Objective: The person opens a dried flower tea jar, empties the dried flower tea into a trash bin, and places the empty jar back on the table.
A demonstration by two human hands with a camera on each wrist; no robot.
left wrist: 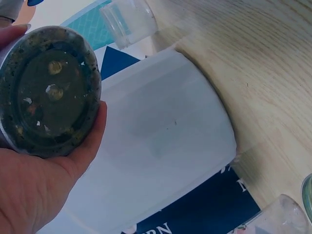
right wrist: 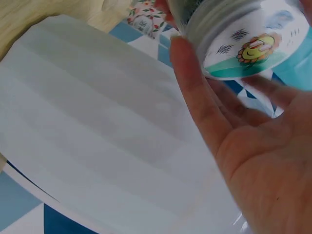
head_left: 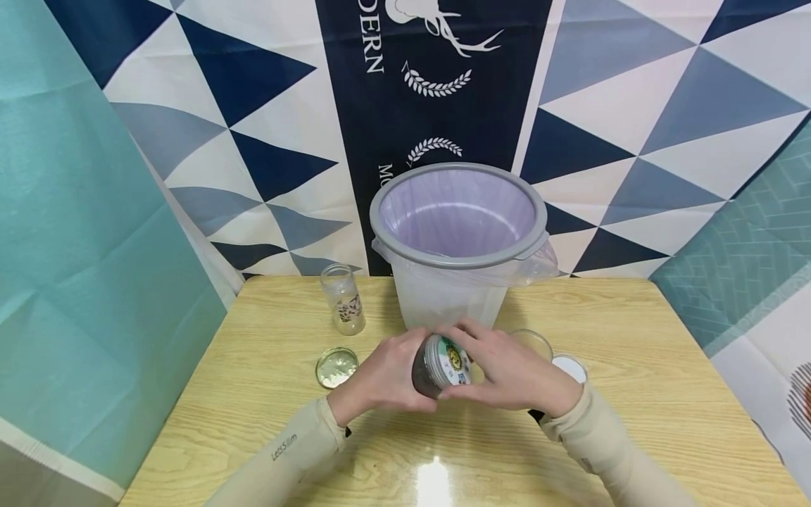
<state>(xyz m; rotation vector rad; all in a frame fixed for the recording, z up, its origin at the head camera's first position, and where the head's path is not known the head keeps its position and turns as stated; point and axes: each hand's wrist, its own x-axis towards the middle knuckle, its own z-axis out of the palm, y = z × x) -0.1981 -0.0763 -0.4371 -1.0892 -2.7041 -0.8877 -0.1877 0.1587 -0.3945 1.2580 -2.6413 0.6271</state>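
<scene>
A jar (head_left: 424, 371) with dark contents is held tilted above the table, its white printed lid (head_left: 455, 360) turned toward the right. My left hand (head_left: 394, 370) grips the jar's body; the left wrist view shows the dark round base (left wrist: 51, 92). Curled around the lid are the fingers and thumb of my right hand (head_left: 514, 367). In the right wrist view the lid's sunflower picture and green edge (right wrist: 258, 46) show between thumb and fingers.
A white bucket (head_left: 450, 299) lined with a purple bag stands behind the hands. To the left are a clear patterned jar (head_left: 347, 303) and a round gold-coloured lid (head_left: 337, 367). Another clear jar (head_left: 532, 339) and a white lid (head_left: 570, 367) sit partly hidden behind the right hand.
</scene>
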